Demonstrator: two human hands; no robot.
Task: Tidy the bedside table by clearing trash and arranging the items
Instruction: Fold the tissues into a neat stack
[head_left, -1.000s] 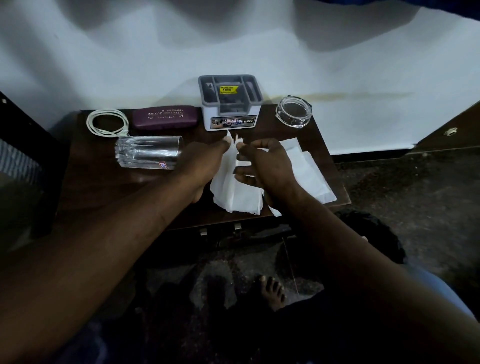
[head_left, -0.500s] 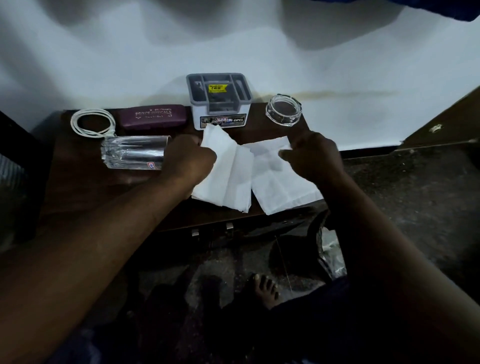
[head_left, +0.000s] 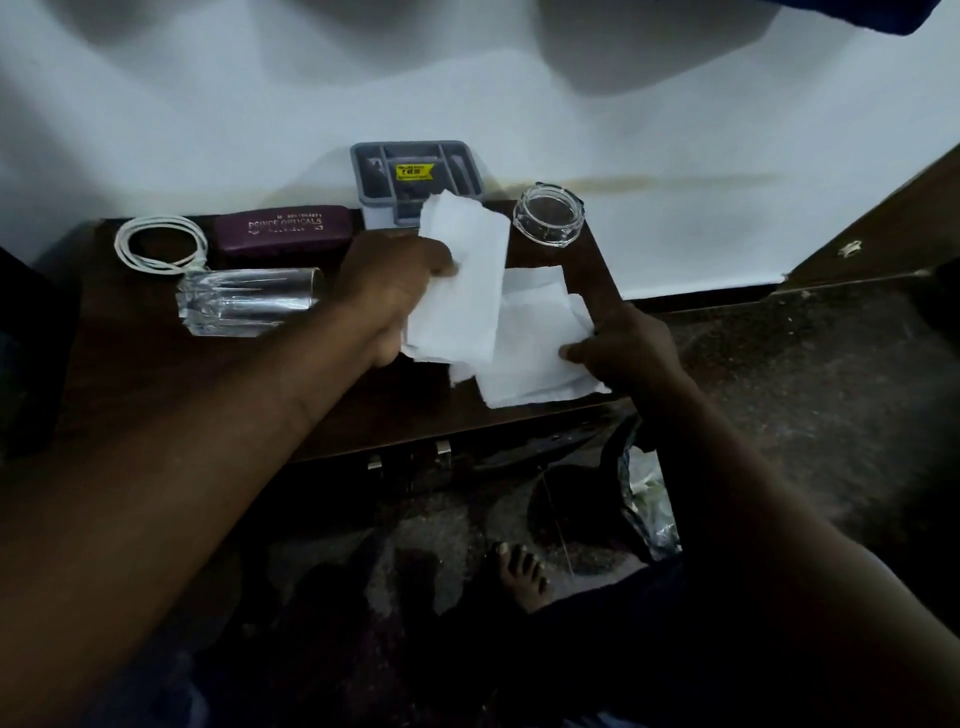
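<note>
On the dark wooden bedside table (head_left: 156, 384) my left hand (head_left: 389, 291) grips a white tissue (head_left: 460, 280) and holds it raised, so it covers the front of the grey organiser box (head_left: 415, 171). My right hand (head_left: 623, 348) pinches the right edge of a second white tissue (head_left: 530, 343) lying flat near the table's front right corner. A clear drinking glass (head_left: 244, 306) lies on its side left of my left hand. Behind it are a maroon spectacle case (head_left: 283, 234) and a coiled white cable (head_left: 156, 244).
A round clear glass dish (head_left: 550, 218) stands at the table's back right corner. A white wall rises behind the table. On the dark floor below are my bare foot (head_left: 519, 571) and a dark bag with crumpled shiny wrappers (head_left: 644, 499).
My left hand has lifted its tissue off the table toward the organiser box. My right hand slid down and nearer along the right edge of the other tissue.
</note>
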